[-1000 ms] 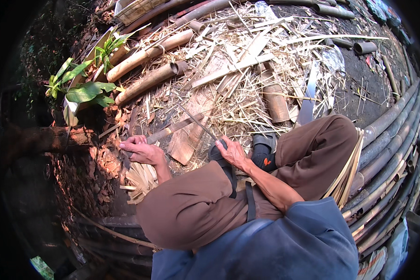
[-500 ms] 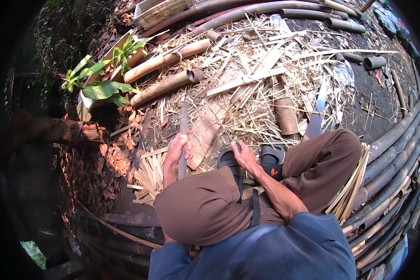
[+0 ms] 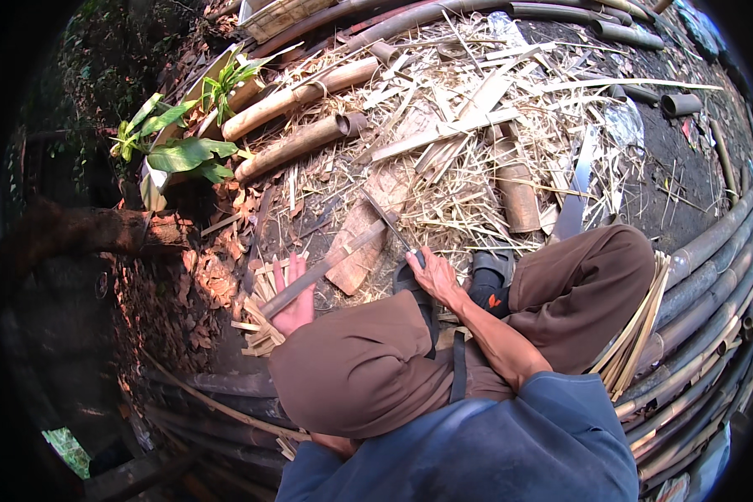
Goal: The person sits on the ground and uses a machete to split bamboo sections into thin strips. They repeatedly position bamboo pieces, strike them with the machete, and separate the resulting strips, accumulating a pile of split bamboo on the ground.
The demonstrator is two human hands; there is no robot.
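My left hand (image 3: 296, 308) is beside my left knee, fingers stretched out and apart, with a flat bamboo strip (image 3: 320, 272) lying slantwise across the palm. The strip's far end crosses the blade of a knife (image 3: 383, 211). Wrapped round the knife's handle, my right hand (image 3: 435, 278) is closed in front of my feet, the blade pointing up and to the left. Beneath strip and blade lies a wooden board (image 3: 361, 266). A fan of split bamboo strips (image 3: 261, 328) sits next to my left hand, partly hidden by it.
Shavings and split pieces (image 3: 460, 192) cover the ground ahead. A handsaw (image 3: 577, 192) and a bamboo tube (image 3: 517, 201) lie near my right knee. Bamboo poles (image 3: 703, 284) line the right side. Cut bamboo (image 3: 297, 151) and a leafy plant (image 3: 180, 155) are at the far left.
The bamboo strip has swung from upright to a slant, its far end now over the knife blade. My left hand's fingers have opened from their grip and spread beneath the strip.
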